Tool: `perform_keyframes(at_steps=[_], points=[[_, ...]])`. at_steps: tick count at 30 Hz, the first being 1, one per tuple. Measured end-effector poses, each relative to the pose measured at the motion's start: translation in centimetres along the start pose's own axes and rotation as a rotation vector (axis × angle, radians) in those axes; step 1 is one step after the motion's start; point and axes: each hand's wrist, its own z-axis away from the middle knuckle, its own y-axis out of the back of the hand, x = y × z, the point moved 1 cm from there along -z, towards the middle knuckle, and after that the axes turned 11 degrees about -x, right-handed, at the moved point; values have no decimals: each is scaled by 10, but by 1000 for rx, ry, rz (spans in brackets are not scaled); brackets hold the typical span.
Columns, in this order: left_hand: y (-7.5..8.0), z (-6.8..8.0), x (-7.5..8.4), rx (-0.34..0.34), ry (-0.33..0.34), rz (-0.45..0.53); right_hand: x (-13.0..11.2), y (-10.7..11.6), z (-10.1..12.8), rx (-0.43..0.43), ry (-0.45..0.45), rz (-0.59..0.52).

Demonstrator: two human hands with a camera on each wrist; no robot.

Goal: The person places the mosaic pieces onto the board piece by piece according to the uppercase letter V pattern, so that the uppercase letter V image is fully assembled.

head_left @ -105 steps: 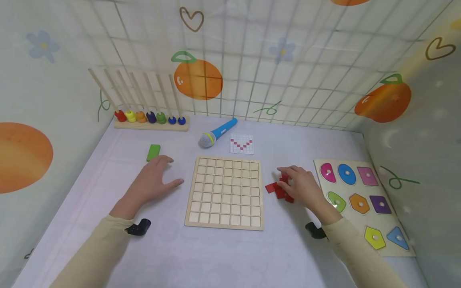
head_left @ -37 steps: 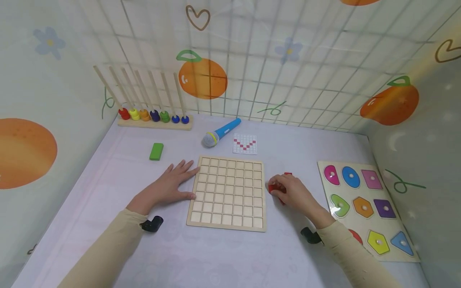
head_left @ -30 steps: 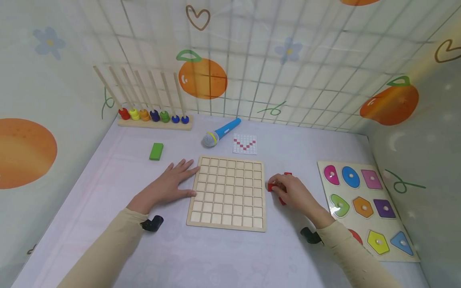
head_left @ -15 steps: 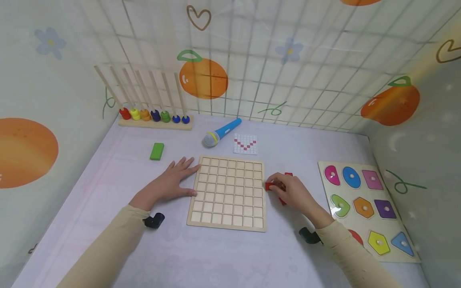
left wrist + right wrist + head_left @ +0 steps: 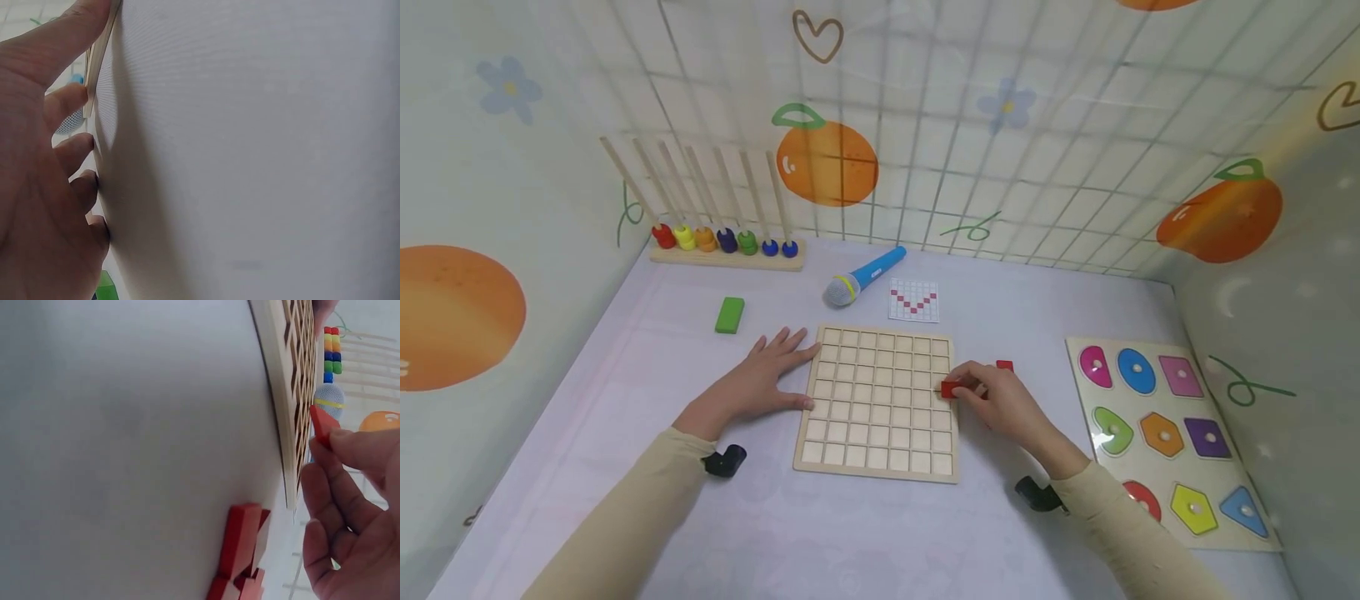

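Right wrist view alone: red blocks (image 5: 240, 562) piled behind right hand (image 5: 350, 512), its grip pinching another red block (image 5: 322, 424).

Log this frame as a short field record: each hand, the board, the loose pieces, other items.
left hand: flat on the table, fingers against the grid board's left edge
right hand: pinches a red block over the board's right edge
grid board: cells empty
spare red blocks: piled right of the board
others: shape puzzle, microphone, pattern card, green block, bead rack
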Motion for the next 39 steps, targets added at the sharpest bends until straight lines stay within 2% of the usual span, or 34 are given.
perform_keyframes(at_steps=[11,26,39], points=[[4,3,8,-16,17,1,-13,-9,-3,-8,20,-64],[4,2,7,-19,16,5,-38,-28,-7,-71,51,-115],[4,2,6,-21,11,-1,-53,-47,-11,-135,199,-117]])
